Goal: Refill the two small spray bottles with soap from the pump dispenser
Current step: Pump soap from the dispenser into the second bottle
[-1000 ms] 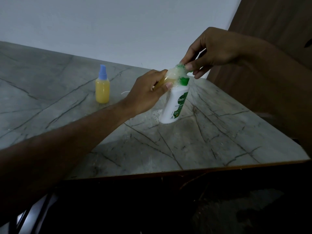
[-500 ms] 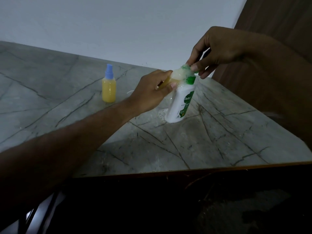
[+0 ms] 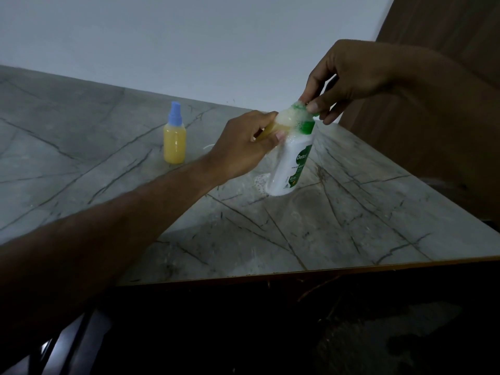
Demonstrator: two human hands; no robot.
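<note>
A white pump dispenser (image 3: 293, 163) with a green collar stands tilted on the marble table. My right hand (image 3: 343, 77) pinches its green pump head (image 3: 300, 106) from above. My left hand (image 3: 243, 147) grips a small open spray bottle (image 3: 273, 128) of yellow soap, held tilted with its mouth under the spout. White foam (image 3: 293, 117) covers the bottle's mouth and the spout. A second small spray bottle (image 3: 174, 139), full of yellow soap with a blue cap, stands upright to the left.
The grey marble table (image 3: 351, 226) has a wooden front edge. Foam spots (image 3: 261, 182) lie on the table beside the dispenser's base. A thin white piece (image 3: 208, 146) lies behind my left wrist. A brown wooden panel (image 3: 446, 28) rises at the right.
The hands, dispenser and held bottle keep the same pose. The view has drifted slightly, so everything sits a little further right in the frame.
</note>
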